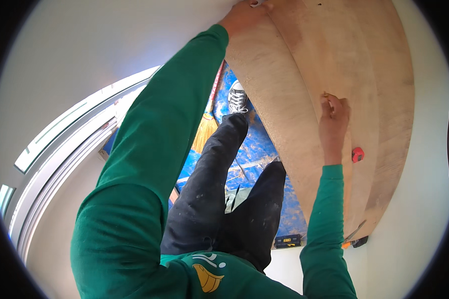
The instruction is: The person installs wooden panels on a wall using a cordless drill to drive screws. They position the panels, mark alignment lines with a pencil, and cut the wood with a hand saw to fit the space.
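Observation:
At the far end of the wooden boards, my left hand [242,19] reaches up against the wall. Its fingers curl at the near-left edge of a wooden board [304,55], partly cut off by the picture's rim. My right hand [336,117] is over the middle of the boards, thumb and fingers pinched together. Whatever sits in that pinch is too small to make out. A red tape measure [357,155] lies on the boards just right of my right wrist.
Blue, dust-stained sheeting [267,137] covers the floor beneath my legs. A straw broom [205,130] with a red handle lies left of my shoe [237,97]. A yellow-and-black tool [288,241] and an orange-handled tool [346,245] sit near the boards' close end. A window frame [65,149] curves along the left.

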`<state>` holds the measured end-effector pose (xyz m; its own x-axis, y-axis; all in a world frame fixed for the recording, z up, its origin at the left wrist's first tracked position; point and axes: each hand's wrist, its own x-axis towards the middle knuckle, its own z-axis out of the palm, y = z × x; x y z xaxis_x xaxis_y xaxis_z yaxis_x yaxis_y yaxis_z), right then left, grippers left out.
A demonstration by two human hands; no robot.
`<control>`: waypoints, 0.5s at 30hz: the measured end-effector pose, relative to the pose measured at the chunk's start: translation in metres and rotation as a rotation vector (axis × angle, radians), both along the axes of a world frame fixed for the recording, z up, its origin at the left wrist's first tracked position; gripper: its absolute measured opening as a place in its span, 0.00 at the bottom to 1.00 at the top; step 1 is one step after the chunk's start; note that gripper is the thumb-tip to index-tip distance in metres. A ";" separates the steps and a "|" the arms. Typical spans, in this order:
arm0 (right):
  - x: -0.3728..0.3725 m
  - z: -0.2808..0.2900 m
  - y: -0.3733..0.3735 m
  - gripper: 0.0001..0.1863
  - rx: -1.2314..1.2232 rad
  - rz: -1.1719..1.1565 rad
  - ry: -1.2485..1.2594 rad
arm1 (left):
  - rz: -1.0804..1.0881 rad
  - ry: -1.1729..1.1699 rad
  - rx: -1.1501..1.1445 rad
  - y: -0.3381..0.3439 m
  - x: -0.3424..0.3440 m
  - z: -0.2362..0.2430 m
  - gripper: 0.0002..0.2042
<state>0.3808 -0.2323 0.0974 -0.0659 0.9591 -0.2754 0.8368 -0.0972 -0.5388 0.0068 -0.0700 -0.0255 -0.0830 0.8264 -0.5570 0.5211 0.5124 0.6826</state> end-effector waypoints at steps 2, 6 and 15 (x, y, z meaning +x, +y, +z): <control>-0.031 0.023 -0.001 0.09 -0.239 -0.107 0.234 | -0.171 -0.065 0.085 0.021 -0.017 -0.007 0.34; -0.102 0.020 -0.001 0.06 -0.195 -0.343 0.678 | -0.598 0.107 0.186 0.066 -0.029 -0.022 0.33; -0.206 -0.104 0.081 0.20 -0.177 -0.417 0.988 | -0.931 0.274 -0.057 0.117 -0.023 0.008 0.29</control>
